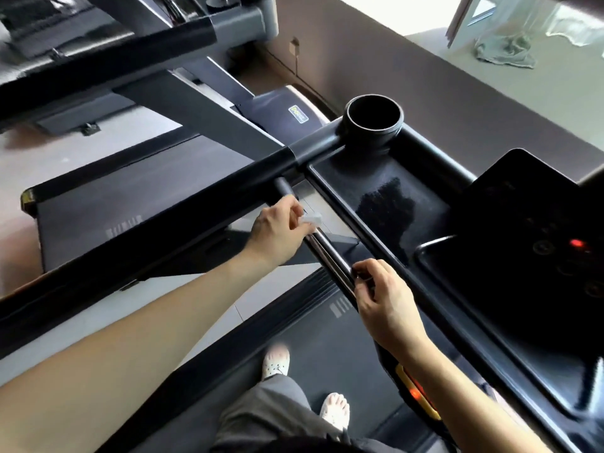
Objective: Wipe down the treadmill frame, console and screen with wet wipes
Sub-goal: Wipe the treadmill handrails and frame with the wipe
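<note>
Underfoot, treadmill belt | left hand pinches wipe on bar — right hand grips bar | label unreadable

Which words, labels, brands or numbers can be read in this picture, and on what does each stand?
No text is legible.
Small green-and-yellow label on the grey motor cover: too blurred to read.
Round button symbols on the black glossy console panel: too dark and blurred to read.

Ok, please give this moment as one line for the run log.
phase: frame wiping | left hand: holds white wet wipe on shiny cylindrical metal bar | right hand: grips same bar
</note>
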